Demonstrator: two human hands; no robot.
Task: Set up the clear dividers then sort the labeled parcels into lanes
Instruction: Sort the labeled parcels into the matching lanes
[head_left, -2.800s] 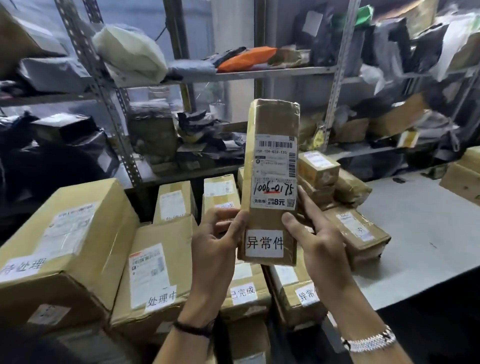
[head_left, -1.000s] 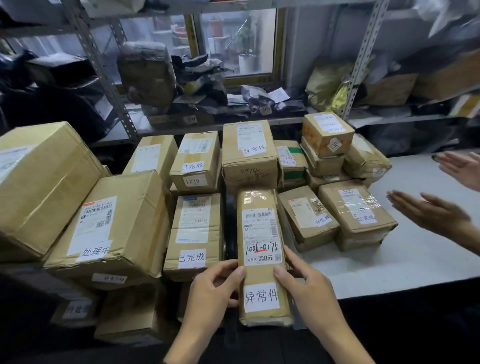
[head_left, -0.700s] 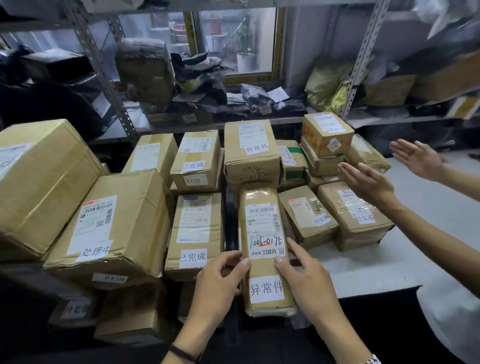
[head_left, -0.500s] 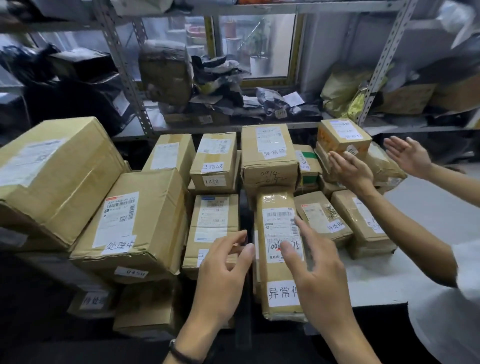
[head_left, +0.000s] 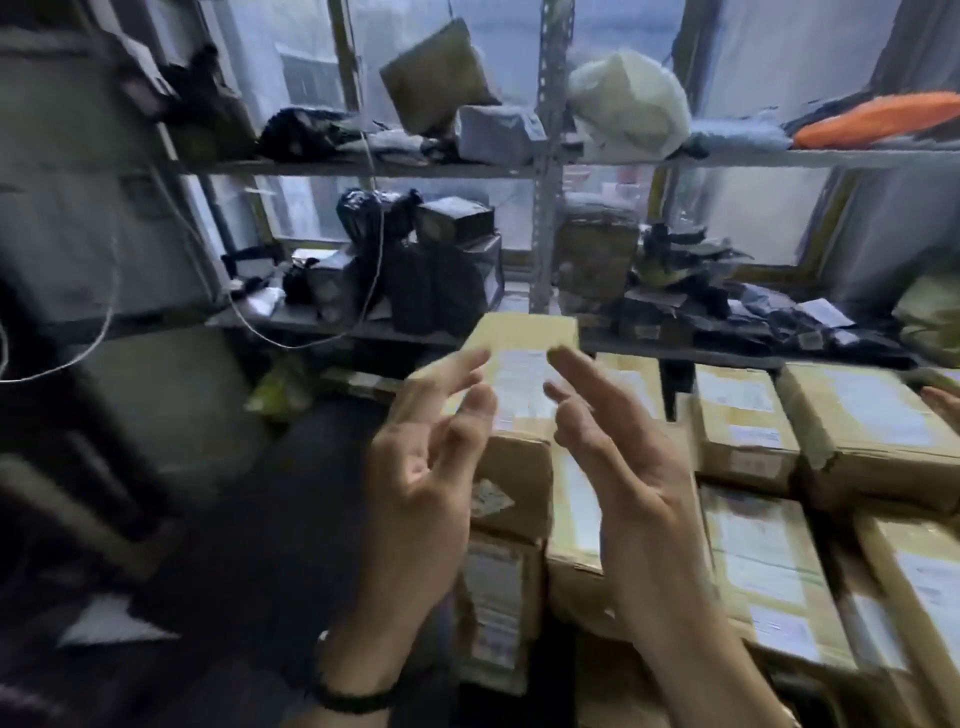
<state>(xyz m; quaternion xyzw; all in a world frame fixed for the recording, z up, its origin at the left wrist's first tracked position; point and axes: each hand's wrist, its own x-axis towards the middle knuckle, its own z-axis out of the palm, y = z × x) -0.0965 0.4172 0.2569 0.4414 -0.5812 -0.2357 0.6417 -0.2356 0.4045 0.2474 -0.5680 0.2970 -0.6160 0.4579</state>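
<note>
Centrally, left hand (head_left: 415, 483) and right hand (head_left: 634, 467) raised side by side with a gap between them, palms turned toward each other, fingers loosely spread and slightly bent, gripping nothing. Black band (head_left: 353, 699) around the left wrist, near the bottom edge.

Directly behind the fingers, tall tan parcel (head_left: 524, 338) bearing a pale label, its upper edge showing just above both hands; cannot tell, through the motion blur, whether any fingertip touches it.

From centre to right edge of the lower frame, labeled parcels (head_left: 763, 561) packed closely together in rows, brown cardboard with white labels facing up, print too blurred to read. At the far right edge, just above the rear row, fingertips of another person (head_left: 943, 402), barely in view.

Across the upper half, metal shelving (head_left: 550, 156) with a perforated upright at centre. On the top shelf, right of the upright, white bag (head_left: 628, 109); at the upper right, orange packet (head_left: 878, 119). On the middle shelf, left of the upright, black bags (head_left: 415, 270). At the left, white cable (head_left: 104, 332) hanging in a loose curve.
</note>
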